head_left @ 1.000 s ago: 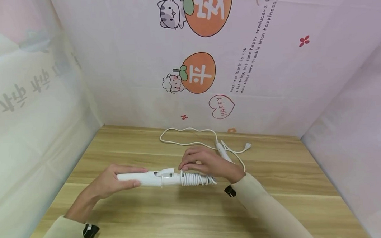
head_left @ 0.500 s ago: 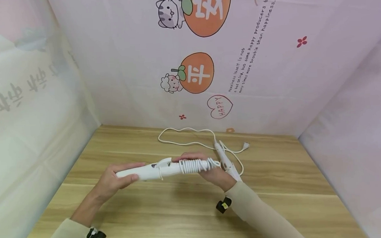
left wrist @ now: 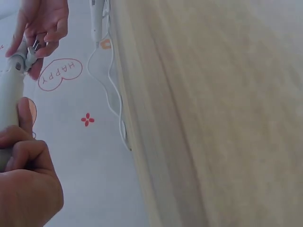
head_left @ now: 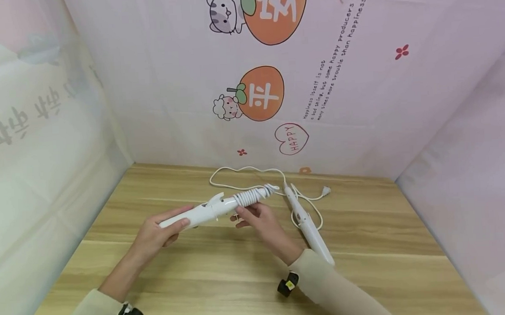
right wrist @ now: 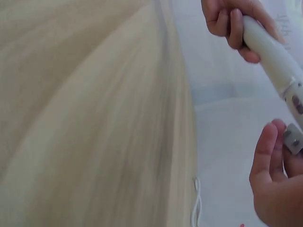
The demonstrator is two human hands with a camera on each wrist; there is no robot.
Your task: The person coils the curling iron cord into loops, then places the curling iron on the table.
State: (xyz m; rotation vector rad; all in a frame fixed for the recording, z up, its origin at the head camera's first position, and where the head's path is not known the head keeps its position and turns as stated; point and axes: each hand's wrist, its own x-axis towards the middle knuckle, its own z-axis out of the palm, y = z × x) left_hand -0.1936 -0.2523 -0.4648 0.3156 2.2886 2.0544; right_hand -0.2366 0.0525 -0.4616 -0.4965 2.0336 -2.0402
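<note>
A white curling iron (head_left: 201, 213) is held above the table, tilted up to the right. Its cord (head_left: 252, 195) lies in tight coils round the handle. My left hand (head_left: 155, 234) grips the thick barrel end, fingers curled round it in the left wrist view. Under the coils is my right hand (head_left: 260, 223), its thumb against the handle. Its fingers pinch the two-pronged plug (left wrist: 32, 54) beside the handle; the right wrist view shows the plug (right wrist: 292, 139) next to the fingertips. Part of that grip is hidden.
A second white curling iron (head_left: 309, 230) lies on the wooden table (head_left: 190, 284), right of my right hand. Its loose cord (head_left: 246, 168) loops toward the back, with its plug (head_left: 325, 191) at the right. Printed cloth walls (head_left: 168, 95) stand round the table.
The held curling iron has turned from level to tilted, its coiled end rising away from me. My right hand has gone from above the coils, round behind, to beneath the handle.
</note>
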